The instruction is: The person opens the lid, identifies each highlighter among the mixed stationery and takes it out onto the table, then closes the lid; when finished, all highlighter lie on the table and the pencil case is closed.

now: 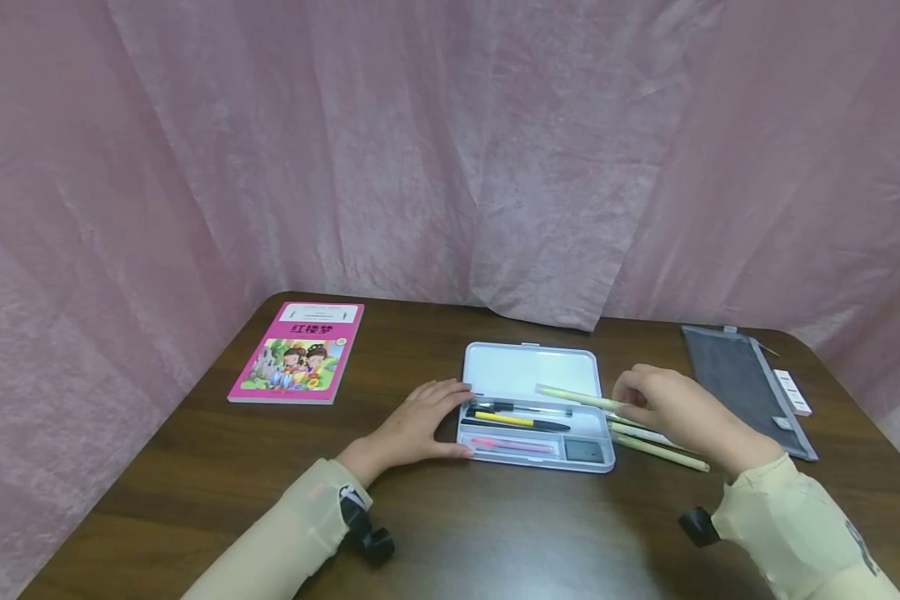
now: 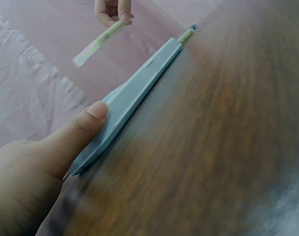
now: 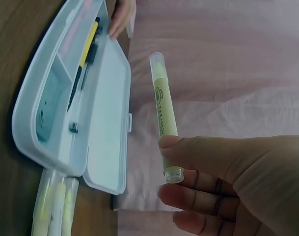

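My right hand [image 1: 671, 412] pinches a pale green highlighter [image 3: 165, 105] between thumb and fingers, raised over the right end of an open white pencil case [image 1: 532, 461]. At the case's left end, my left hand [image 1: 420, 421] holds it, the thumb [image 2: 85, 125] against the front wall and the fingers at the back. Inside the case lie a clear pen with black ends [image 1: 521, 407], a yellow-and-black pen [image 1: 513, 419], pink slender items [image 1: 506, 444] and a dark rectangular block [image 1: 583, 451]. More highlighters [image 1: 660, 451] lie on the table beside the case's right end.
On the wooden table [image 1: 450, 533], a pink book [image 1: 296, 362] lies at the far left. A grey zip pouch [image 1: 742, 387] lies at the right, with a small white box [image 1: 792, 392] by its outer edge. A pink curtain [image 1: 390, 167] hangs behind the table.
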`<move>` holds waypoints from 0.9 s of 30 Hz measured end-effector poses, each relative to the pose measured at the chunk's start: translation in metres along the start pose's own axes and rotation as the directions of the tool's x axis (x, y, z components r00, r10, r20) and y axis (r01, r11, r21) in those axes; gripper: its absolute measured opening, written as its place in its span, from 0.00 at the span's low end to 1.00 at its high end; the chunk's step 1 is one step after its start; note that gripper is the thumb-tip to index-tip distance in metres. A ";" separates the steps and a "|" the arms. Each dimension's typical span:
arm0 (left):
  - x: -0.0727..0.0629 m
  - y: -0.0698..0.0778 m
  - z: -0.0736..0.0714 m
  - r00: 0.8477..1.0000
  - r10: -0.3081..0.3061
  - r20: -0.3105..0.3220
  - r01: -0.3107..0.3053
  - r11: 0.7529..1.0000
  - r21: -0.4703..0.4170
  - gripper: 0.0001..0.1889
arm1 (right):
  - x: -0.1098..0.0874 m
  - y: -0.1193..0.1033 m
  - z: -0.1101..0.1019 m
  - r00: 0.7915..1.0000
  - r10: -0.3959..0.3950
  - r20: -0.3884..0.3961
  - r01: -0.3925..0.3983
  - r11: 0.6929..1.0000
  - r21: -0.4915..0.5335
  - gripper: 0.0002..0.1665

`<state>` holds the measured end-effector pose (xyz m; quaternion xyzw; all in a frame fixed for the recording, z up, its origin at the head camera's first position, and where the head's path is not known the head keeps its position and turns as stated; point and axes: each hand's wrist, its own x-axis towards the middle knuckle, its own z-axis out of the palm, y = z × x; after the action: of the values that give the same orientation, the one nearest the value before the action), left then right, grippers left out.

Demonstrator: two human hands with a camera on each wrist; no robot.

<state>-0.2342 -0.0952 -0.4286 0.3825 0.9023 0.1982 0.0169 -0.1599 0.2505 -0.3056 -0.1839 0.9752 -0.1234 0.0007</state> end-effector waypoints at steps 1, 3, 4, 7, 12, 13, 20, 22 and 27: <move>0.000 0.000 0.000 1.000 0.000 -0.001 0.000 1.000 -0.002 0.45 | -0.002 0.001 -0.001 1.000 0.007 -0.002 -0.007 1.000 0.000 0.03; 0.000 0.000 0.000 1.000 0.002 -0.003 -0.002 1.000 0.002 0.45 | -0.006 0.004 -0.001 1.000 0.011 -0.009 -0.011 1.000 -0.008 0.03; 0.000 0.000 0.000 1.000 0.002 -0.004 -0.002 1.000 0.003 0.45 | -0.008 0.006 -0.001 1.000 0.012 -0.013 -0.012 1.000 -0.013 0.02; 0.000 0.000 0.001 1.000 0.002 -0.002 -0.002 1.000 0.011 0.45 | -0.014 0.012 -0.001 1.000 0.010 -0.028 -0.010 1.000 -0.025 0.03; 0.000 0.000 0.001 1.000 -0.003 0.002 0.003 1.000 0.005 0.45 | -0.026 0.025 0.001 0.999 -0.003 -0.049 0.001 0.999 -0.033 0.04; 0.000 0.000 0.001 1.000 -0.005 0.002 0.005 1.000 0.004 0.44 | -0.028 0.027 0.002 0.998 -0.005 -0.055 0.003 0.999 -0.035 0.04; -0.001 -0.001 0.001 1.000 -0.006 0.002 0.006 1.000 0.020 0.45 | -0.046 0.042 0.012 0.993 -0.039 -0.113 0.032 0.998 -0.063 0.08; -0.001 0.000 0.000 1.000 -0.004 0.001 0.004 1.000 0.023 0.45 | -0.051 0.046 0.016 0.991 -0.039 -0.127 0.031 0.997 -0.065 0.09; 0.000 0.000 0.001 1.000 0.012 -0.010 -0.011 0.999 0.033 0.45 | -0.063 0.057 0.029 0.978 -0.064 -0.197 0.047 0.995 -0.085 0.12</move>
<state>-0.2339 -0.0947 -0.4291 0.3870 0.9033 0.1854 0.0049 -0.1201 0.3179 -0.3501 -0.1976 0.9690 -0.1020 -0.1077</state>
